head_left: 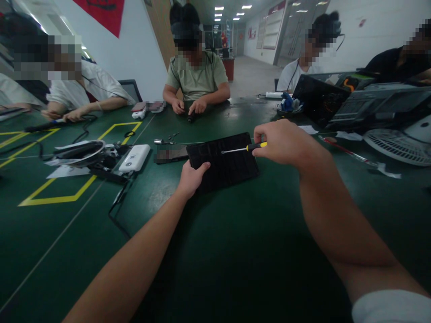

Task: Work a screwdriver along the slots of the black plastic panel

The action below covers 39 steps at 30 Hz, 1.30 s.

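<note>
While left hand (192, 177) grips black panel (232, 168) at left edge, right hand (283, 144) pinches screwdriver (256, 146), green table (235, 242) surrounding

One yellow-handled screwdriver (251, 147), one held panel (226, 167)

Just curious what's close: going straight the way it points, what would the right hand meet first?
The right hand would probably meet the black panel beneath its screwdriver, though depth is unclear.

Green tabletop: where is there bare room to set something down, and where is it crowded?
Free: the tabletop between the left forearm and right forearm, nearer than the black panel; also the stretch bordered by the yellow tape, black cable and left forearm. Crowded: around the white box at left, and by the fan at right.
</note>
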Each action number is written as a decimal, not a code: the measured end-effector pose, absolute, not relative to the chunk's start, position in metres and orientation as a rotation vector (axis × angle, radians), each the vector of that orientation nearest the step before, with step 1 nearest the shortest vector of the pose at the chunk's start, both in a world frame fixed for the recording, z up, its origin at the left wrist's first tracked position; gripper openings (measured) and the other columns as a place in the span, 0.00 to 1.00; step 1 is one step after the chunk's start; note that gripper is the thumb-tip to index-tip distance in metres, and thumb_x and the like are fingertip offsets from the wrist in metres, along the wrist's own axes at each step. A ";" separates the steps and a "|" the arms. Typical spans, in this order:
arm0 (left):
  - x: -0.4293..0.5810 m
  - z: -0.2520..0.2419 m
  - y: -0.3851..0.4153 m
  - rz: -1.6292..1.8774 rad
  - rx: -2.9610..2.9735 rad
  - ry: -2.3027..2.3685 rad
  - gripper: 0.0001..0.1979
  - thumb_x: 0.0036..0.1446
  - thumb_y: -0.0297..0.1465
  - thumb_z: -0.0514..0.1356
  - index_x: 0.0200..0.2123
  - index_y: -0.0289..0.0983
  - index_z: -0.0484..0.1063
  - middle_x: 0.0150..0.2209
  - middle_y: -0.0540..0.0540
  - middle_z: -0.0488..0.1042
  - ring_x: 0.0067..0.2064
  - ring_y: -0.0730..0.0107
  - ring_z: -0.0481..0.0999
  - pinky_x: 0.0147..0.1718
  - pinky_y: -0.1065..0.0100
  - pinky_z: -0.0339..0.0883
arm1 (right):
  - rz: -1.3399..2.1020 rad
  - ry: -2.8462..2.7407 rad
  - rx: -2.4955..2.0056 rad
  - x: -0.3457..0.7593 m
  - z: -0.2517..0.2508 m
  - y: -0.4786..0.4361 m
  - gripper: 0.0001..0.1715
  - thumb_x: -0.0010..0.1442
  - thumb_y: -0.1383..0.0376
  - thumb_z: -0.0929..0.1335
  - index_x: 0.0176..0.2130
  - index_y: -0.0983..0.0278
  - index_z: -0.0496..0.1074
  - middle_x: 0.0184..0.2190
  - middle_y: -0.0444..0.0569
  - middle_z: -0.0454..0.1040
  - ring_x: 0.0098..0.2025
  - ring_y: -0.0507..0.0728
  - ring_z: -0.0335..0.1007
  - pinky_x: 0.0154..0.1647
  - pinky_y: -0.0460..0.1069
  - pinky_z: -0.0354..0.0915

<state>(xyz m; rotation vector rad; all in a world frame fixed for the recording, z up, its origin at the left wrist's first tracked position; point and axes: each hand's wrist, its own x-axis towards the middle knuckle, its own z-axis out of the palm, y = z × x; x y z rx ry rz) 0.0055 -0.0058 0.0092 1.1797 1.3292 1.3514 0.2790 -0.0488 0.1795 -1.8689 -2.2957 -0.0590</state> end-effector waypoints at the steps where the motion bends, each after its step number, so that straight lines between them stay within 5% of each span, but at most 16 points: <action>1: 0.006 0.009 -0.006 1.353 1.179 1.328 0.19 0.51 0.35 0.77 0.46 0.38 0.81 0.47 0.40 0.88 0.53 0.47 0.88 0.61 0.44 0.81 | -0.057 -2.293 -1.876 0.278 0.180 -0.049 0.10 0.61 0.61 0.77 0.44 0.59 0.85 0.41 0.54 0.86 0.43 0.65 0.80 0.40 0.55 0.66; 23: 0.006 0.010 -0.005 1.359 1.167 1.310 0.21 0.50 0.35 0.77 0.46 0.38 0.81 0.49 0.39 0.89 0.53 0.46 0.88 0.61 0.44 0.81 | 0.114 -2.358 -2.179 0.276 0.183 -0.043 0.30 0.75 0.46 0.63 0.50 0.61 0.86 0.52 0.63 0.86 0.55 0.75 0.81 0.49 0.63 0.70; 29: 0.004 0.007 -0.004 1.347 1.175 1.331 0.20 0.51 0.35 0.77 0.47 0.37 0.82 0.48 0.40 0.89 0.54 0.47 0.88 0.61 0.45 0.81 | 0.067 -2.368 -2.134 0.280 0.180 -0.041 0.21 0.67 0.51 0.73 0.53 0.58 0.81 0.47 0.58 0.85 0.50 0.71 0.81 0.43 0.59 0.68; 39: 0.004 0.008 -0.004 1.338 1.195 1.335 0.20 0.50 0.36 0.77 0.46 0.38 0.82 0.49 0.40 0.89 0.54 0.46 0.88 0.62 0.43 0.80 | 0.025 -2.334 -2.066 0.282 0.178 -0.041 0.14 0.65 0.53 0.75 0.46 0.57 0.82 0.45 0.55 0.86 0.49 0.69 0.81 0.41 0.57 0.66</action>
